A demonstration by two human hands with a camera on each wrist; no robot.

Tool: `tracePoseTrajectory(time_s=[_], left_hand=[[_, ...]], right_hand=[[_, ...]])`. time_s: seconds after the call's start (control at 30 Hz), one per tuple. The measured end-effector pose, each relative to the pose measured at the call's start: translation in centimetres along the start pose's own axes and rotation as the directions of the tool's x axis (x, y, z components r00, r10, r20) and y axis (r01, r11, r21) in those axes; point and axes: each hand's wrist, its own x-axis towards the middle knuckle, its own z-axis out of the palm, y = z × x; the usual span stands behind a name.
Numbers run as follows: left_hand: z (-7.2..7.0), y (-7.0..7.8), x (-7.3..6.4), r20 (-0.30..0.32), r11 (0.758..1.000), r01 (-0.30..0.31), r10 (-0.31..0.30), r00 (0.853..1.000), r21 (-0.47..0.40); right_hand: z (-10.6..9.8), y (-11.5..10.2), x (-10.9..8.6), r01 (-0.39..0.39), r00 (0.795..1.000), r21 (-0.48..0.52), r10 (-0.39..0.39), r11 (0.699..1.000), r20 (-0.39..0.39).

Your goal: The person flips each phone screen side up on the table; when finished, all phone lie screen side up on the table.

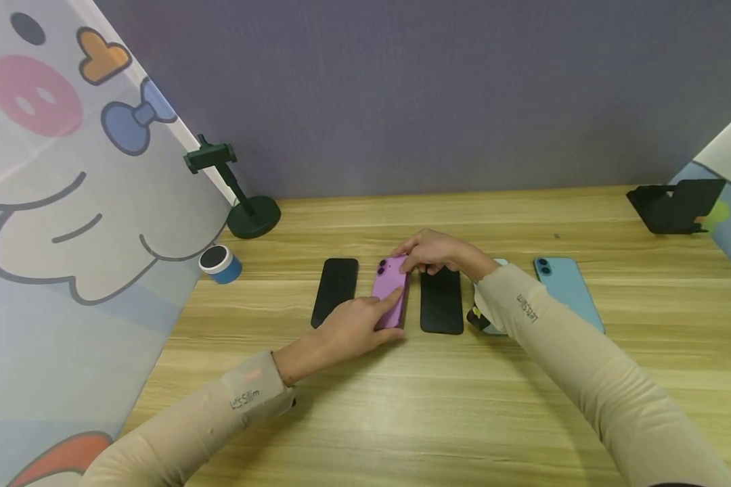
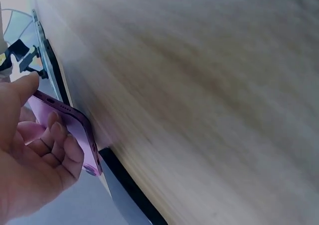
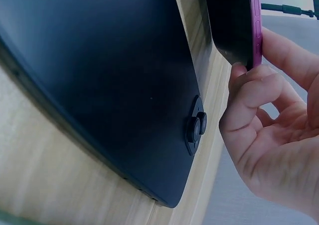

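A pink phone (image 1: 391,283) is held between both hands, its camera back facing up. It is tilted, and its dark screen side (image 3: 232,20) shows in the right wrist view. The left hand (image 1: 350,328) grips the near end, thumb at the bottom edge and index finger reaching over the back. At the far end, the right hand (image 1: 435,250) pinches the top right corner between thumb and fingers. One black phone (image 1: 336,287) lies to the left. Another black phone (image 3: 124,85), with two camera lenses, lies just right, under the right hand.
Farther right lie a light-coloured phone (image 1: 492,331), mostly hidden by the right sleeve, and a blue phone (image 1: 569,287). A dark green phone stand (image 1: 254,216) and a blue-and-white jar (image 1: 225,268) stand at left. A black stand (image 1: 676,206) sits at back right, before a grey panel (image 1: 414,101).
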Motion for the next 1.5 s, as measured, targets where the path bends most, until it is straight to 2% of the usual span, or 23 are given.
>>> tracePoseTrajectory(time_s=[0.43,0.7,0.87,1.1,1.3,1.4,1.5], left_hand=[[-0.3,-1.3,-0.5,-0.005,0.984,-0.078,0.078,0.997,-0.158],[-0.5,-1.8,-0.6,-0.019,0.977,-0.106,0.104,0.994,-0.187],[-0.8,-1.8,-0.6,-0.027,0.968,-0.113,0.110,0.994,-0.226],[-1.5,-1.7,-0.5,0.004,0.963,-0.085,0.089,0.996,-0.256],[-2.1,-2.2,-0.7,-0.041,0.964,-0.054,0.045,0.998,-0.262],[-2.3,-2.6,-0.9,-0.056,0.947,-0.005,-0.014,0.998,-0.323],[-2.1,-3.1,-1.1,-0.048,0.911,0.062,-0.089,0.995,-0.407]], right_hand=[[0.1,0.8,-0.1,0.019,1.000,0.051,-0.018,0.999,-0.015],[0.6,1.6,-0.5,0.126,0.990,0.131,-0.116,0.983,-0.077],[1.1,2.0,-0.7,0.175,0.979,0.170,-0.152,0.970,-0.136],[1.5,2.1,-0.7,0.220,0.966,0.167,-0.191,0.961,-0.173],[1.1,1.8,-1.1,0.253,0.958,0.132,-0.230,0.958,-0.170],[0.9,1.6,-1.4,0.254,0.959,0.122,-0.233,0.960,-0.164],[0.8,1.6,-1.7,0.253,0.960,0.111,-0.234,0.961,-0.156]])
